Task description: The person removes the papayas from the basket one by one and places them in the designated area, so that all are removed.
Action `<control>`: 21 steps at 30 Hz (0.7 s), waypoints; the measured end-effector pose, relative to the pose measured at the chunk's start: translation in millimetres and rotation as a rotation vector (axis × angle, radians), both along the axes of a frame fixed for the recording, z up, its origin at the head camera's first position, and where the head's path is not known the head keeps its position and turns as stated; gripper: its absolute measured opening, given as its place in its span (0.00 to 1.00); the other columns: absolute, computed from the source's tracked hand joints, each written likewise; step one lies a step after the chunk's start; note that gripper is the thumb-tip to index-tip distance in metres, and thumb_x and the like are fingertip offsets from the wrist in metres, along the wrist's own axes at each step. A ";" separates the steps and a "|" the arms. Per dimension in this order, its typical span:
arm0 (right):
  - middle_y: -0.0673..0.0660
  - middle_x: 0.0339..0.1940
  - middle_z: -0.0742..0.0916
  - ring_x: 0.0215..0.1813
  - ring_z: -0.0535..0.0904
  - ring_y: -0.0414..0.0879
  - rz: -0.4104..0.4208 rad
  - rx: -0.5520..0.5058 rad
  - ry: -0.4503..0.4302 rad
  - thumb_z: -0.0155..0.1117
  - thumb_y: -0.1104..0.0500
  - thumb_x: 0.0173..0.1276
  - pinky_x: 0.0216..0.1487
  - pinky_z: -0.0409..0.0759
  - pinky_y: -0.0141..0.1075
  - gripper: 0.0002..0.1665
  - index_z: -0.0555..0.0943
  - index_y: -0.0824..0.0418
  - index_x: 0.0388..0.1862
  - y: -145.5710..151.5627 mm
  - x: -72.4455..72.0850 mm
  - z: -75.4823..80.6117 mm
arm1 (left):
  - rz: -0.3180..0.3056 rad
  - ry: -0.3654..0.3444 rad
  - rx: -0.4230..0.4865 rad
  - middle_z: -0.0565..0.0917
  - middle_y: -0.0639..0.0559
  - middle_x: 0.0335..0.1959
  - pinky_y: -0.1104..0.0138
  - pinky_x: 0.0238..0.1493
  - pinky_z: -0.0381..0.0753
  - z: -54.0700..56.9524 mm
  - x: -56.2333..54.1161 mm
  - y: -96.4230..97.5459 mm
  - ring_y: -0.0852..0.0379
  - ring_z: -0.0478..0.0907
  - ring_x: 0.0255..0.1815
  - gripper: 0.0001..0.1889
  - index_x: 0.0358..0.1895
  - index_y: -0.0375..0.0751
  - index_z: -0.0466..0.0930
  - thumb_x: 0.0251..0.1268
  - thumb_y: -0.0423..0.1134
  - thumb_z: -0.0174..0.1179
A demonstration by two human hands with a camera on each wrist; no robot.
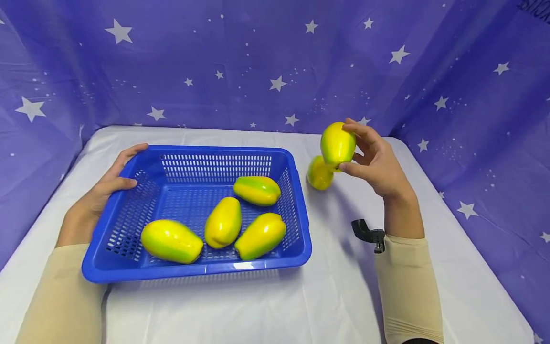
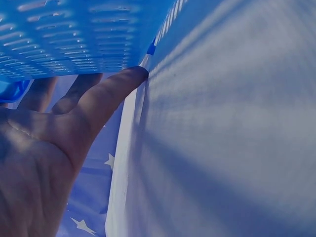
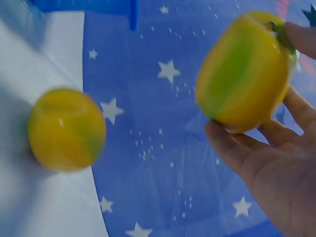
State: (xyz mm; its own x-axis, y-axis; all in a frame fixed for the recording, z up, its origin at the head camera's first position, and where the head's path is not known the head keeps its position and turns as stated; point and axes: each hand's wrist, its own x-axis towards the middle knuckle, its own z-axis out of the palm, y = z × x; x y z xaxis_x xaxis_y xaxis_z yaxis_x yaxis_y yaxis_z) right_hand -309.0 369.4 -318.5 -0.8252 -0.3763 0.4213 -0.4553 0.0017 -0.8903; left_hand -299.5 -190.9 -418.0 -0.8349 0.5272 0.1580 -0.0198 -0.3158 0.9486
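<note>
My left hand (image 1: 96, 196) grips the left rim of a blue plastic basket (image 1: 189, 273), thumb over the edge and the other fingers along the outside. Inside lie several glossy yellow-green papayas (image 1: 172, 241), most of them toward the near side and the right. To the right of the basket, my right hand (image 1: 380, 167) holds another papaya (image 1: 338, 143) in the air, pinched between thumb and fingertips. The right wrist view shows this papaya (image 3: 247, 74) with a green stripe along its side. One more papaya (image 1: 319, 176) sits on the table just behind and below it.
A white cloth (image 1: 275, 315) covers the table. Purple curtains (image 1: 245, 62) with white stars hang behind it and along both sides. A black bracket (image 1: 368, 233) juts from the right wrist.
</note>
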 end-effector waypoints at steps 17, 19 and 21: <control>0.61 0.75 0.62 0.72 0.60 0.57 -0.046 -0.100 -0.092 0.57 0.89 0.48 0.58 0.77 0.37 0.42 0.68 0.73 0.66 61.9 -15.7 -29.8 | -0.033 -0.008 0.015 0.51 0.48 0.72 0.48 0.40 0.83 -1.9 -2.6 -4.3 0.48 0.78 0.55 0.40 0.78 0.58 0.39 0.65 0.22 0.32; 0.61 0.75 0.63 0.73 0.59 0.56 -0.052 -0.083 -0.105 0.58 0.88 0.48 0.59 0.76 0.37 0.42 0.68 0.72 0.65 66.4 -18.6 -35.7 | -0.040 -0.011 0.025 0.53 0.48 0.72 0.48 0.39 0.83 -3.6 -3.3 -4.4 0.47 0.79 0.55 0.40 0.78 0.58 0.39 0.64 0.22 0.31; 0.61 0.75 0.63 0.74 0.59 0.56 -0.061 -0.066 -0.122 0.60 0.88 0.48 0.59 0.76 0.37 0.42 0.68 0.73 0.65 71.2 -20.8 -42.1 | -0.042 -0.009 0.026 0.54 0.48 0.71 0.47 0.39 0.83 -5.2 -4.0 -3.6 0.47 0.79 0.54 0.40 0.78 0.57 0.39 0.64 0.22 0.31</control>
State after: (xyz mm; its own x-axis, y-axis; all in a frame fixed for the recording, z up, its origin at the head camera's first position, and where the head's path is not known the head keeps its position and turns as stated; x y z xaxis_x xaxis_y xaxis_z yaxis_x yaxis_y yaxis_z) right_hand -329.8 440.6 -360.6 -0.8921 -0.2990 0.3388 -0.3448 -0.0342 -0.9380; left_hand -303.6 -194.5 -423.2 -0.8138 0.5572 0.1650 -0.0416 -0.3391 0.9398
